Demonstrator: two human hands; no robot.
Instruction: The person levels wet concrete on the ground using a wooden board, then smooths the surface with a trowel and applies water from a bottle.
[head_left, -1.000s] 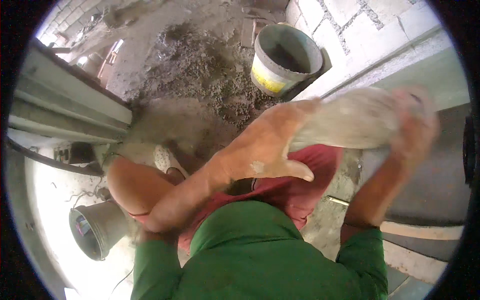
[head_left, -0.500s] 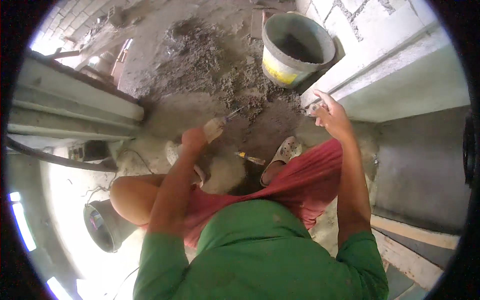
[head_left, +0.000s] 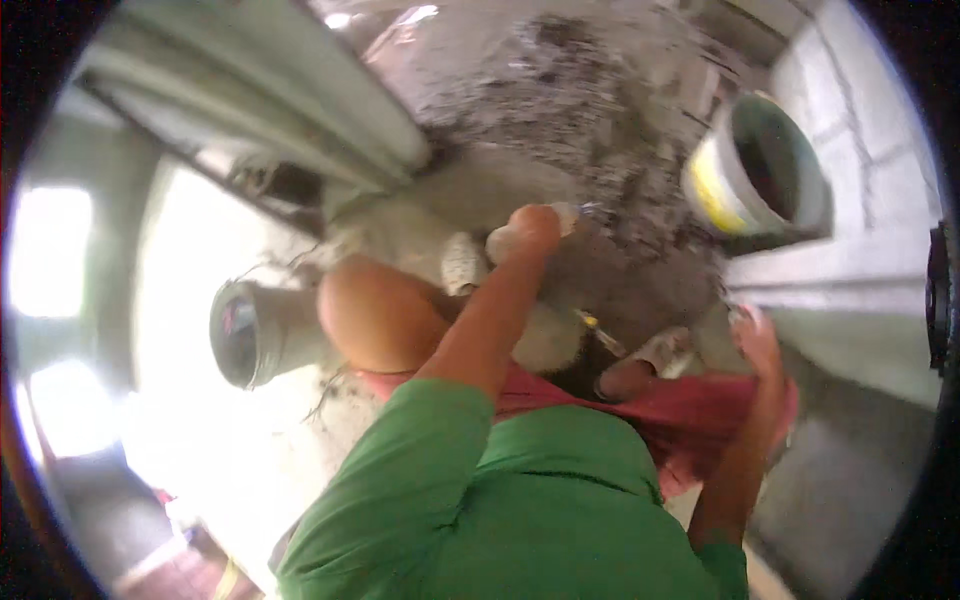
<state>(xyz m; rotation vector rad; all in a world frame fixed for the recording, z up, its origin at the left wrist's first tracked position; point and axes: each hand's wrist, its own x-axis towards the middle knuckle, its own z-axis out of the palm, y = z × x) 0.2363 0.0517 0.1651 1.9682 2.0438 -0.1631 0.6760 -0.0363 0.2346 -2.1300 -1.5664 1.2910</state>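
Note:
My left hand (head_left: 536,228) is closed around a pale, translucent thing (head_left: 566,216) with a blue part at its far end, held above the floor by the heap's near edge. Motion blur hides its exact kind. Lower at the right, my right hand (head_left: 757,337) is closed near the base of the wall. Something small and whitish shows at its fingers, too smeared to name. Between my shoes lies a slim yellow-and-pale hand tool (head_left: 601,333) on the floor.
Grey sand or mortar mix (head_left: 570,110) spreads ahead. A large pale bucket (head_left: 715,190) with a yellow patch stands at the right, beside the block wall (head_left: 850,130). A smaller bucket (head_left: 285,325) sits left of my knee. A pale ledge (head_left: 250,80) juts in at upper left.
The whole view has swung left, so the things appear farther right and the bucket at left shows more fully. My left hand has swung across to the right; the right hand is lower.

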